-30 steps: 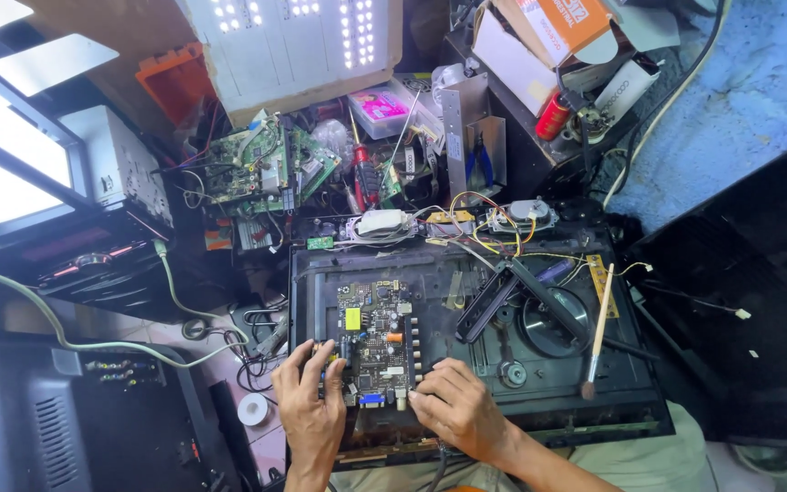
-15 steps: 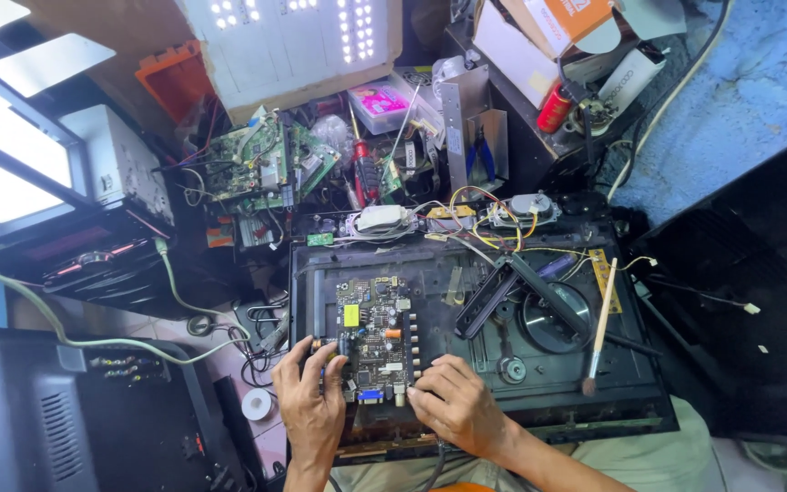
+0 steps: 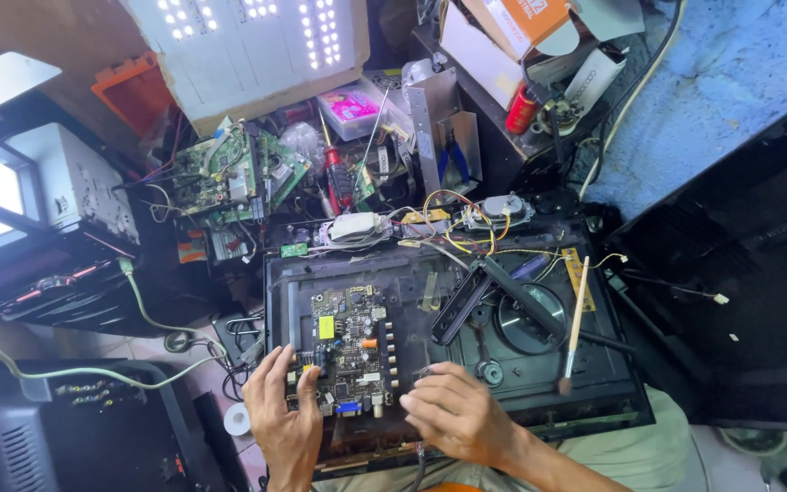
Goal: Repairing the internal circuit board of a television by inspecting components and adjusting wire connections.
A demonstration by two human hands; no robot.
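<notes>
At the far left stand a white metal box (image 3: 70,187) and a dark set (image 3: 66,428) with a pale green cable (image 3: 138,301) running across it. A roll of white tape (image 3: 237,418) lies on the floor beside the person's left hand (image 3: 286,421). This hand rests with fingers spread on the left edge of the small circuit board (image 3: 350,348), holding nothing closed. The board lies on the left part of the black rear panel (image 3: 412,273), which rests on the person's lap. The right hand (image 3: 455,412) is half curled, its fingertips touching the panel just right of the board; whether it pinches something small cannot be seen. Farther right a black plastic bar (image 3: 459,303) and a paint brush (image 3: 573,330) lie on the panel. Behind, a clear tray (image 3: 350,109) holds small pink parts, and a cardboard box (image 3: 503,46) holds papers, cut off by the top edge. Green boards (image 3: 234,173) and a red screwdriver (image 3: 332,169) crowd the back.
</notes>
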